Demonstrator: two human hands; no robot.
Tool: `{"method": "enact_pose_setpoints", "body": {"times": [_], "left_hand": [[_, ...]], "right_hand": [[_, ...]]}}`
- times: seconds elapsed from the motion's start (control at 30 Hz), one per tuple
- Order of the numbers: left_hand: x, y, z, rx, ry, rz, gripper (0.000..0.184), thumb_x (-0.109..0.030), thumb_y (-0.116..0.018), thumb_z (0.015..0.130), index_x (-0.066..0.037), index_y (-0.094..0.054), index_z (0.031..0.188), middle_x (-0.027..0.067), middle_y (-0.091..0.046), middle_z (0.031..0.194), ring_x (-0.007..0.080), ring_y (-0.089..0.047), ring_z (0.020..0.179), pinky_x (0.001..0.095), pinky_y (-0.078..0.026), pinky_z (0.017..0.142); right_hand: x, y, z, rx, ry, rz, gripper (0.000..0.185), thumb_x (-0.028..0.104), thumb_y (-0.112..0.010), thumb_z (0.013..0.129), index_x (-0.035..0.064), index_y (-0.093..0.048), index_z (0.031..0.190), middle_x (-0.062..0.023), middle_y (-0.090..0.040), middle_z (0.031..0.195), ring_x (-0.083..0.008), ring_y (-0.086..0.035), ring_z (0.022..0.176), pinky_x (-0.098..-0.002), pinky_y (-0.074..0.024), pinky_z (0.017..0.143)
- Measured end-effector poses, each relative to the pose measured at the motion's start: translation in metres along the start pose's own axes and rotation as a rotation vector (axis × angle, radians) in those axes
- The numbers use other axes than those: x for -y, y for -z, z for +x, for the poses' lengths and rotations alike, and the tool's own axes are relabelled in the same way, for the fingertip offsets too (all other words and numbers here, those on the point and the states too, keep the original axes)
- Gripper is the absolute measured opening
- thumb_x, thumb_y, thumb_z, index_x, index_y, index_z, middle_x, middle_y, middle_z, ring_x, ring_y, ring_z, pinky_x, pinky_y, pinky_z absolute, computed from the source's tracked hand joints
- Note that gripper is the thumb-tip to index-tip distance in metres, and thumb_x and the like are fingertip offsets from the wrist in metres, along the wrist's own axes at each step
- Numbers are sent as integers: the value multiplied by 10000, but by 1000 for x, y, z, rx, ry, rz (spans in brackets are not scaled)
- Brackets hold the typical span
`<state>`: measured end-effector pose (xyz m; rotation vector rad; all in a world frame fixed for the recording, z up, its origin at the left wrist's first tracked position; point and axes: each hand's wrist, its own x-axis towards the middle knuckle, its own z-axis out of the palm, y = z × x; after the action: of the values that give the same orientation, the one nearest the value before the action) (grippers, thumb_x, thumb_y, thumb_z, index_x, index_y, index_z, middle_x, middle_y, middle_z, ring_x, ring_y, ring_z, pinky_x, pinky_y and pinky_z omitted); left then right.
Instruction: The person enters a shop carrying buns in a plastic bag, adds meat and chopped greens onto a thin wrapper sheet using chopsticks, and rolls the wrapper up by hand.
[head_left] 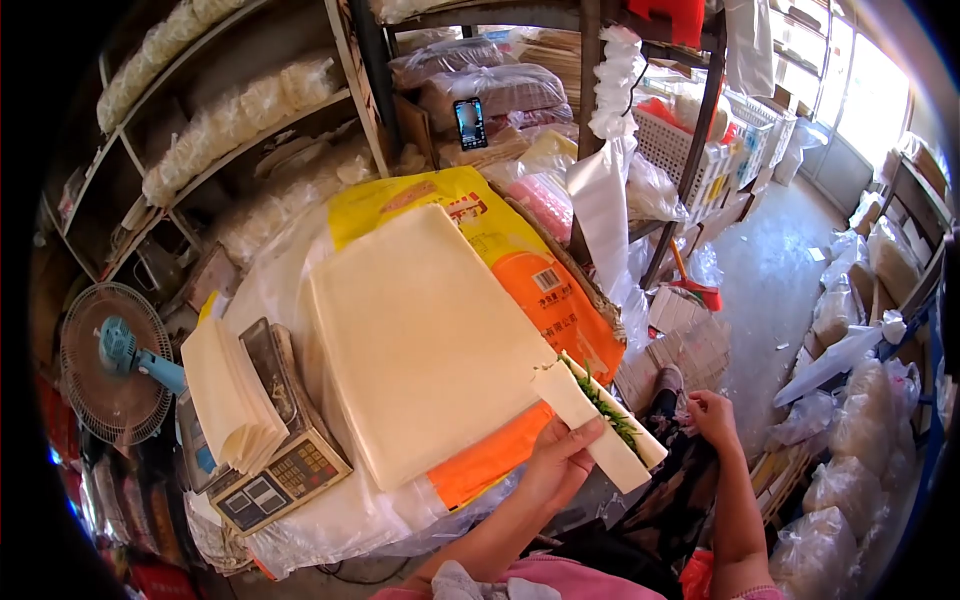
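My left hand grips a cream-coloured folded sheet near the table's right edge, thumb on top. Green leafy stuff shows along the fold between its layers. To the right, clear of the sheet, my right hand hangs over my lap with its fingers curled; whether anything small is in them cannot be made out. A large stack of flat cream sheets lies on the yellow and orange printed sack. More cream sheets, bent over, rest on the weighing scale at the left.
A fan stands at the far left. Shelves with bagged goods rise behind it. A lit phone leans against bags at the back. White baskets sit on a rack. Filled clear bags line the right side, beside cardboard on the floor.
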<state>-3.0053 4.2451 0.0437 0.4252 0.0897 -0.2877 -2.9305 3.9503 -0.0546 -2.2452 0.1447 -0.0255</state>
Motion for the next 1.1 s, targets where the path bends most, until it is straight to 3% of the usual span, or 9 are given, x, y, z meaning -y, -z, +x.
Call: {"method": "enact_pose_setpoints", "body": {"times": [0.2,0.37,0.47,0.9,1.0,1.1], "left_hand": [[2,0,0,-16,-23,-2,308,-62,-598,849,-24,-479,1130,51,-584,1070,144,-564,1003,295,-449,897],[2,2,-1,-28,-41,43,354,-96,-598,849,-47,-460,1172,66,-572,1092,210,-555,1042,364,-424,951],[-4,-6,-4,-37,-13,28,334,-67,-606,845,-17,-463,1143,61,-571,1085,157,-557,1012,305,-445,900],[-2,-4,-5,-20,-28,-3,314,-53,-596,851,-25,-467,1136,57,-568,1086,148,-559,1009,291,-447,898],[1,2,-3,5,-16,58,371,-102,-589,857,-54,-441,1194,64,-559,1115,198,-548,1052,363,-419,956],[0,-4,-5,-20,-32,13,320,-62,-602,848,-28,-468,1136,55,-573,1075,148,-558,1011,295,-443,906]], "right_hand": [[-10,-2,2,-92,149,-154,166,121,-613,796,5,-655,907,-155,-648,700,-213,-650,615,-302,-502,584],[3,-1,-3,-90,42,-159,167,137,-614,791,24,-664,903,-166,-653,729,-238,-656,647,-311,-505,611],[1,-1,-3,-89,23,-155,167,139,-614,791,29,-666,906,-166,-654,735,-244,-656,653,-312,-507,621],[-3,-1,-3,-124,51,-143,154,131,-604,792,38,-670,896,-165,-651,728,-258,-660,667,-318,-509,625],[-2,-1,-4,-127,48,-130,155,133,-604,792,40,-670,896,-168,-649,725,-261,-659,668,-321,-510,624],[-9,-2,-1,-144,90,-171,155,136,-603,794,42,-670,897,-167,-649,727,-263,-659,672,-322,-510,628]]}}
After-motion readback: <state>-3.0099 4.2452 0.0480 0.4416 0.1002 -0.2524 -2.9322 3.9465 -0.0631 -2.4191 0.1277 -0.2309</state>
